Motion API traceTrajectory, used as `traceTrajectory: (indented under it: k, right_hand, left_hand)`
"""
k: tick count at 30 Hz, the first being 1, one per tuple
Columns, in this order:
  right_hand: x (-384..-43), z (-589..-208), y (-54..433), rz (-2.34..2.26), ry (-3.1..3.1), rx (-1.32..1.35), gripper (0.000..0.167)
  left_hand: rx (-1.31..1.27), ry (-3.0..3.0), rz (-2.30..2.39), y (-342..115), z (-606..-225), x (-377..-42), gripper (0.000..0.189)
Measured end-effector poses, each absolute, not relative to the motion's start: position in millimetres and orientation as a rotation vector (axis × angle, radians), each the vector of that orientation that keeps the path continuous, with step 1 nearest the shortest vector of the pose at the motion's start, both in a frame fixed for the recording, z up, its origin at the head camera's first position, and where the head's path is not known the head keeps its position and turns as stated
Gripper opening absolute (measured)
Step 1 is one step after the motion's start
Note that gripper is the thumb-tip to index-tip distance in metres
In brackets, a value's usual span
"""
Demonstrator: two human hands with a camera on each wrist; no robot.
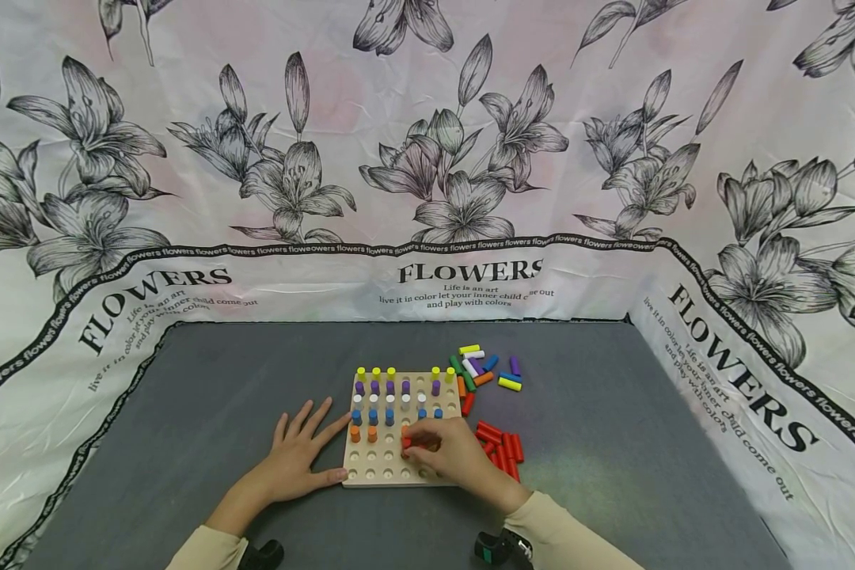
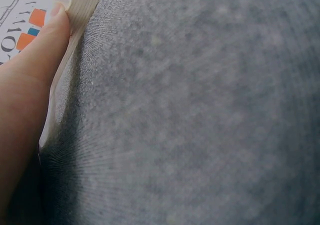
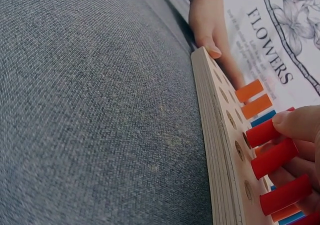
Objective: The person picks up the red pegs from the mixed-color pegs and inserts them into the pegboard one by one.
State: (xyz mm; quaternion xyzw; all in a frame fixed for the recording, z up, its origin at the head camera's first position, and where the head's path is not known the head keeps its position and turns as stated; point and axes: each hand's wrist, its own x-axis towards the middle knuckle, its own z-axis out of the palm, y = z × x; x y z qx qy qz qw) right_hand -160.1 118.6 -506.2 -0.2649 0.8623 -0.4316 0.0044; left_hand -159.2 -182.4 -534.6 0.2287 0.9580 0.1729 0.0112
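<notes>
In the head view a pale wooden pegboard [image 1: 399,477] stands on the grey table. Yellow, purple, white, blue and orange pegs [image 1: 372,434] stand upright in its rows. My right hand [image 1: 445,447] is over the board's right front part, hiding holes there. Its thumb and fingers pinch a red peg [image 3: 262,133] at a hole in the right wrist view. More red pegs [image 3: 285,195] show beside those fingers; I cannot tell whether the hand holds them. My left hand [image 1: 295,459] lies with fingers spread at the board's left edge, thumb at the near corner.
Loose red pegs [image 1: 502,450] lie in a heap right of the board, partly behind my right hand. Farther back is a mixed group of loose pegs [image 1: 483,378] in several colours. A flower-printed cloth [image 1: 470,281] borders the table's back and sides.
</notes>
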Motion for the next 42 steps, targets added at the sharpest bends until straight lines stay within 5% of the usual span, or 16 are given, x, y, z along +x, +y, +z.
traceTrajectory:
  k: [42]
  right_hand:
    - [-160.6,-507.0,117.8,-1.235,2.744,-0.892,0.016]
  left_hand:
    - [0.717,2.991,0.552,-183.2,-536.9,-160.1,0.086]
